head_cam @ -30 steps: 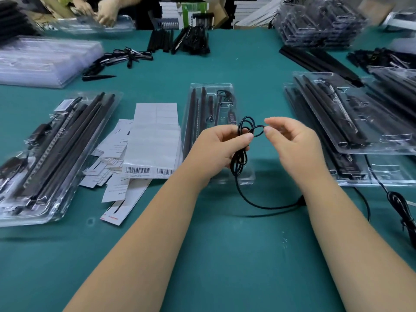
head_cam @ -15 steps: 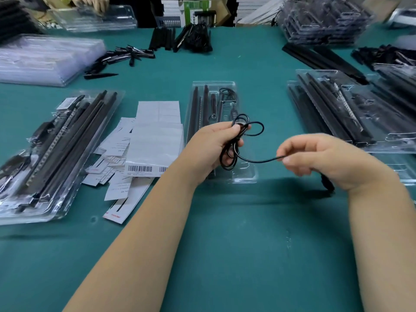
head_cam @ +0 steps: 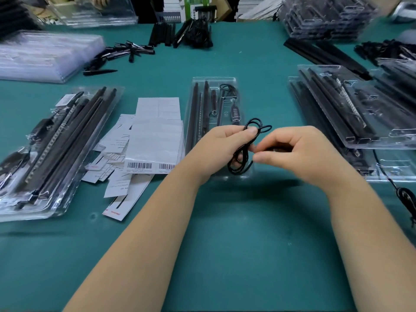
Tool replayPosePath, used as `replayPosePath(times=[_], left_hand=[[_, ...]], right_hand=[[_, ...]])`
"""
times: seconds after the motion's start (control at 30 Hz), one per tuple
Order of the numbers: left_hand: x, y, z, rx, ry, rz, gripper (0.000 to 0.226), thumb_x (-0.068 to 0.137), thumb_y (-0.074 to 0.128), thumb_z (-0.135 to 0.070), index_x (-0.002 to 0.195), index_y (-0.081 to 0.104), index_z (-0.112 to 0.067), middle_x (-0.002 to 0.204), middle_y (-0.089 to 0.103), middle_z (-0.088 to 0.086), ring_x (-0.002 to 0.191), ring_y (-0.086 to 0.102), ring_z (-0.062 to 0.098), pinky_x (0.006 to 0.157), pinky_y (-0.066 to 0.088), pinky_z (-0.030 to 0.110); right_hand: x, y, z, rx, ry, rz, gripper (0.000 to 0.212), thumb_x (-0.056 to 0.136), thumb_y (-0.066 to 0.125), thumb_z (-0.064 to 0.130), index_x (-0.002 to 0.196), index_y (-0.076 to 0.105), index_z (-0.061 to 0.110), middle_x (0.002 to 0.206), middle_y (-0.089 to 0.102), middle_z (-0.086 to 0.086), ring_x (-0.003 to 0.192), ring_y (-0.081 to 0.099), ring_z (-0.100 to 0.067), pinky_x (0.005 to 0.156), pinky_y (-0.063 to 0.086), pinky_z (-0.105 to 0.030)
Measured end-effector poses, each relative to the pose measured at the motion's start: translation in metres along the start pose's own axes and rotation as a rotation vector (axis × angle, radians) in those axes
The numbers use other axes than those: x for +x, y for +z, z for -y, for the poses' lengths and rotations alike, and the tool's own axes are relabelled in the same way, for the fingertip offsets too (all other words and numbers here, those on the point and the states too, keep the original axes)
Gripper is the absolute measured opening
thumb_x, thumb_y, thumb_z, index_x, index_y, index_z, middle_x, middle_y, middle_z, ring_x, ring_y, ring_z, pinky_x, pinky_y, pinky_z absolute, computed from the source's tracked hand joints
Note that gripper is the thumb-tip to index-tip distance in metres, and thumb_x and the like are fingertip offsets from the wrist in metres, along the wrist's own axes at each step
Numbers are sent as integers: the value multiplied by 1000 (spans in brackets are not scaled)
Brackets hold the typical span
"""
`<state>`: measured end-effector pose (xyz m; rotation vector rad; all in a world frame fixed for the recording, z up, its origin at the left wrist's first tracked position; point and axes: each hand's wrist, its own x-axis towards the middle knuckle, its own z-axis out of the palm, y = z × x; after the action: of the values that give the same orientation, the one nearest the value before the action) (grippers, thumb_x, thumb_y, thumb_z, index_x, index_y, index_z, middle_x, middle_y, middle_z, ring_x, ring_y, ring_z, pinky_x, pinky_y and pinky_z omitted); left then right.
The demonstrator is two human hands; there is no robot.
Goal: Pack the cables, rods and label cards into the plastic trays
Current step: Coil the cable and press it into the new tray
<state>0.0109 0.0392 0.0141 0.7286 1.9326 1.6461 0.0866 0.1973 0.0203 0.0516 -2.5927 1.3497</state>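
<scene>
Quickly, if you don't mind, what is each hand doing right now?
Left hand: grips the coiled thin black cable.
Right hand: fingers curled, pinching the same cable's loose end.

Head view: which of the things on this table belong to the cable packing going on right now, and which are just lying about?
In the job:
- black cable, coiled in the left hand
- right hand, pinching the cable
- open tray behind the hands
- label cards

Lying about:
- filled trays at right
- filled tray at left
- loose black parts at the far side
</scene>
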Motion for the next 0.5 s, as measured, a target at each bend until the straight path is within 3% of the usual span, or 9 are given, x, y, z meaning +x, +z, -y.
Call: replayPosePath(times=[0.13, 0.23, 0.3, 0.4, 0.43, 0.5], left_hand=[[-3, -11, -1, 7, 79, 179, 18, 88, 63, -23, 104, 70, -17, 92, 68, -6, 75, 56, 8, 66, 44, 19], [-2, -12, 1, 35, 70, 251, 35, 83, 68, -3, 117, 65, -10, 107, 70, -2, 92, 62, 9, 80, 47, 20], [-3, -7, 1, 102, 72, 180, 29, 84, 64, 2, 111, 67, -9, 95, 66, 1, 84, 57, 10, 79, 45, 23], [-1, -1, 1, 224, 79, 57, 16, 86, 56, -1, 91, 68, -10, 82, 59, 22, 73, 49, 14, 71, 41, 29], [-1, -1, 0, 247, 62, 31, 14, 84, 53, -5, 84, 66, -11, 79, 54, 24, 67, 44, 14, 64, 37, 27], [-2, 1, -2, 216, 28, -6, 11, 77, 49, -11, 78, 59, -8, 72, 50, 11, 57, 37, 14, 52, 31, 21]], right_hand=[[2, 1, -4, -283, -89, -240, 23, 62, 86, 31, 69, 65, 25, 65, 62, 13, 61, 52, 3, 57, 36, -11], [3, 2, -3, -354, -199, -301, 26, 62, 86, 26, 73, 65, 15, 65, 54, 15, 65, 49, 8, 62, 34, -7], [3, 5, -2, -392, -293, -264, 19, 67, 82, 19, 79, 70, 11, 72, 59, 6, 69, 51, -1, 68, 36, -12], [1, 6, -1, -336, -369, -259, 13, 77, 68, 3, 89, 72, 8, 83, 66, -2, 74, 56, -23, 73, 45, -29], [0, 4, -1, -300, -362, -272, 19, 79, 63, -3, 92, 71, 7, 85, 66, -2, 77, 58, -23, 76, 47, -29], [1, -2, -4, -256, -265, -276, 26, 81, 60, -6, 96, 69, 13, 86, 65, 0, 80, 60, -16, 80, 47, -21]])
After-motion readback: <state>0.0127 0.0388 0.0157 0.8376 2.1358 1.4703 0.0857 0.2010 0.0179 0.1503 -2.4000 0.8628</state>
